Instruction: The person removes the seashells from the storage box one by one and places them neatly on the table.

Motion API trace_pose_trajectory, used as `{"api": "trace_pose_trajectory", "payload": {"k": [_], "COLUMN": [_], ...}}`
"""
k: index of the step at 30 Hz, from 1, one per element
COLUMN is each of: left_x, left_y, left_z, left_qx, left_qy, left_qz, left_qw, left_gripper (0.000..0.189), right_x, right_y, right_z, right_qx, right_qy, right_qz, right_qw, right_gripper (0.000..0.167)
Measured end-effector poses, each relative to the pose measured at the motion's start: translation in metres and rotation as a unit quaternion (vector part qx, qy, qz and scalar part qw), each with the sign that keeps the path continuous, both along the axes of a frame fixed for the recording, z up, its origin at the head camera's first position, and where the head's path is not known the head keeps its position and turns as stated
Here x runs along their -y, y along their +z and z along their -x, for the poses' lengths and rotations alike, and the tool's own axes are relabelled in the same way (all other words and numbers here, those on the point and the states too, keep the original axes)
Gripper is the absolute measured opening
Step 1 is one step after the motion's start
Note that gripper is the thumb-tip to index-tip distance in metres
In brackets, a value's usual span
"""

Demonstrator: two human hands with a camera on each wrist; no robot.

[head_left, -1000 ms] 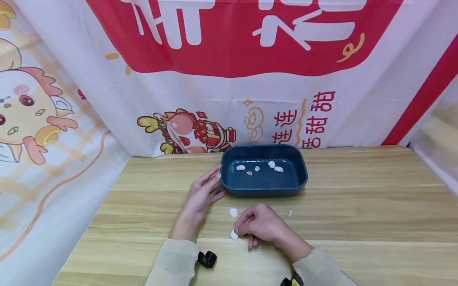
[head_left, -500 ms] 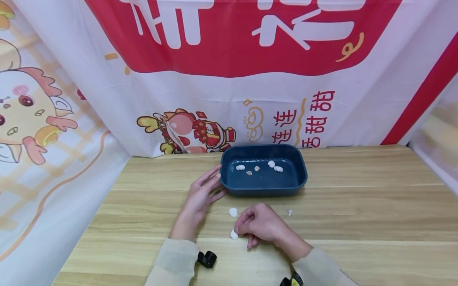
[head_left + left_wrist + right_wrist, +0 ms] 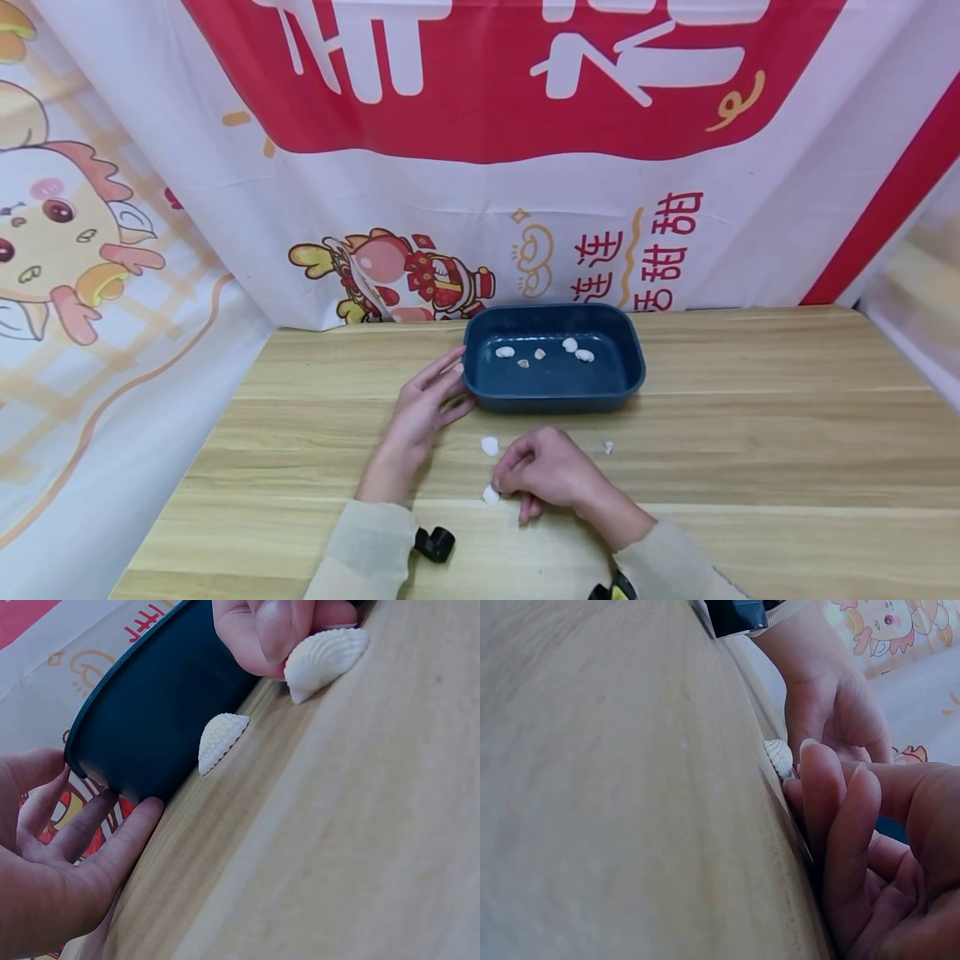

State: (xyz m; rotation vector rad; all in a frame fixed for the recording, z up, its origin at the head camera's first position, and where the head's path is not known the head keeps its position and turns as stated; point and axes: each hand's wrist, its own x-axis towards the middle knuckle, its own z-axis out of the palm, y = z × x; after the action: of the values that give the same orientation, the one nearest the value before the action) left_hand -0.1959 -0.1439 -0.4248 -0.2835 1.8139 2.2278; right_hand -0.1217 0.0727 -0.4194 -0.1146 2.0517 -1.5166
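My right hand pinches the edge of a white ribbed seashell low over the wooden table, its other fingers curled below. In the right wrist view the same seashell shows past the fingertips. My left hand rests its extended fingers against the left end of a dark blue rectangular bin; the left wrist view shows fingertips at the rim and lower wall. A second white seashell, bumpy on top, lies on the table between bin and right hand. Several small shells sit inside the bin.
A small shell lies on the wooden table to the right of my right hand. Behind the bin hangs a printed red and white cloth, close to the table's back edge. Another patterned cloth hangs at the left.
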Motion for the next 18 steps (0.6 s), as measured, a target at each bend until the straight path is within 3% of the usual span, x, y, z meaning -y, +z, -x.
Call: {"api": "trace_pose_trajectory", "payload": {"k": [18], "left_x": [-0.0001], "left_y": [-0.0018], "left_z": [0.0005], "left_qx": [0.000], "left_qy": [0.002], "left_qz": [0.000], "left_qw": [1.0000], "left_gripper": [0.037], "right_x": [-0.0045], "right_y": [0.0010], "right_z": [-0.0011], "right_qx": [-0.008], "right_qy": [0.014], "right_qz": [0.030], "right_qw": [0.9994], "right_gripper": [0.008]}}
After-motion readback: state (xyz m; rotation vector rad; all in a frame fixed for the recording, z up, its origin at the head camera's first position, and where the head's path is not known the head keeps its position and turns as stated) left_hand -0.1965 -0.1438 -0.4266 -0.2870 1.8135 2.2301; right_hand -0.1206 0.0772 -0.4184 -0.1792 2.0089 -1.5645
